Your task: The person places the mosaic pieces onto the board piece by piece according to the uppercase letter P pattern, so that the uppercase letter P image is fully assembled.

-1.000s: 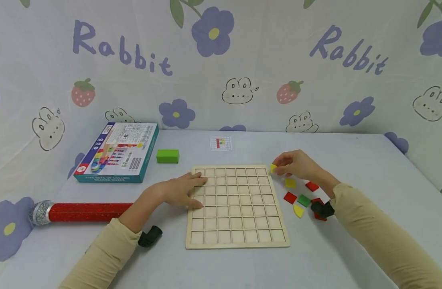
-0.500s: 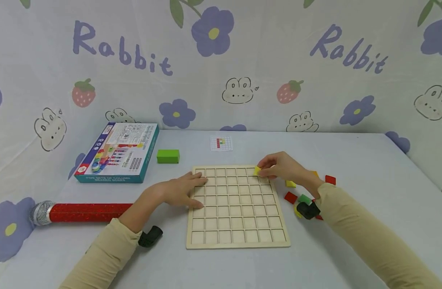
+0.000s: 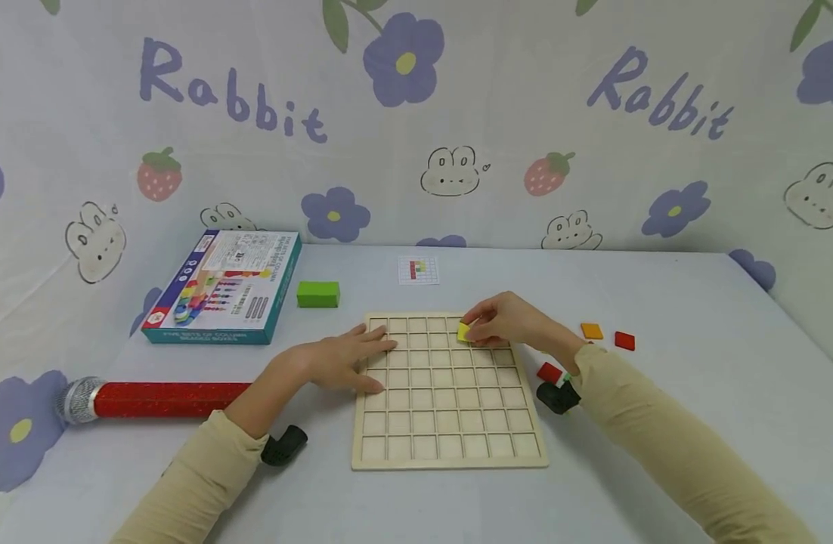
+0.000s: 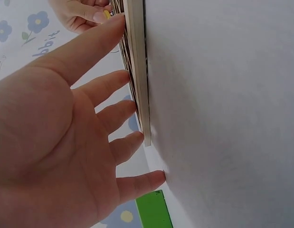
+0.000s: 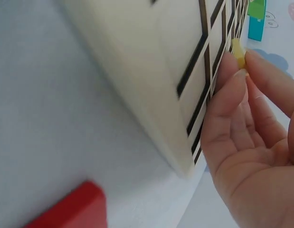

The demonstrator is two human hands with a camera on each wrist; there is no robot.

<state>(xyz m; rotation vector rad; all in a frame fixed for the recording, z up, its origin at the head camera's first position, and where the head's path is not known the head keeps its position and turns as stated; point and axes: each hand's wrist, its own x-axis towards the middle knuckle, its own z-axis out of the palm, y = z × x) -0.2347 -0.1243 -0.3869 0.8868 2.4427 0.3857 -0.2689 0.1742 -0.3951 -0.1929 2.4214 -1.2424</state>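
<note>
A wooden grid board (image 3: pixel 416 463) with square cells lies flat in the middle of the table. My left hand (image 3: pixel 331 359) rests on its left edge with fingers spread; the left wrist view shows the straight fingertips at the board's rim. Between thumb and forefinger my right hand (image 3: pixel 508 321) pinches a small yellow tile (image 3: pixel 463 332) over the board's far right part. From the right wrist view the yellow tile (image 5: pixel 239 53) is close over the cells, held at its edges. The fingers partly cover it.
Right of the board lie an orange tile (image 3: pixel 591 331) and red tiles (image 3: pixel 624 341), others hidden under the right arm. A small printed grid card (image 3: pixel 418 270), green block (image 3: pixel 317 295) and toy box (image 3: pixel 222 287) stand behind. A red microphone (image 3: pixel 171 400) lies at left.
My right hand has carried the yellow tile leftward from beside the board's right edge to over its far cells. The orange tile has come into view. My left hand has stayed in place.
</note>
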